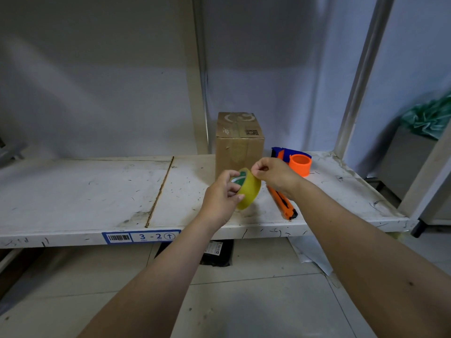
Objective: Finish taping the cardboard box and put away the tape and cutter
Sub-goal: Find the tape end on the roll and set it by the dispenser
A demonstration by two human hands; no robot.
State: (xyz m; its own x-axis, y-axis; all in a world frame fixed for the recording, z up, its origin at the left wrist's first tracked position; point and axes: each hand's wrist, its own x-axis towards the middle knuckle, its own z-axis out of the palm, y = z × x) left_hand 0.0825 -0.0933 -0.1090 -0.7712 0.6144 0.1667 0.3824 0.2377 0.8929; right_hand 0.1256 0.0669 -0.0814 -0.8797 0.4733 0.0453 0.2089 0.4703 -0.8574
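My tape point(247, 190) looks glossy yellowish plastic; the box point(238, 145) is matt cardboard, the shelf point(85, 191) scuffed white-painted metal, the cutter point(284, 203) smooth orange plastic.

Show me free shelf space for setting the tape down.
Bare: the shelf left of the seam, and the strip between seam and box. Crowded: right of the box, with dispenser, cutter and both hands on the tape.

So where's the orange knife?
In the head view, the knife lies on the white shelf, under the right hand, right of the tape roll.
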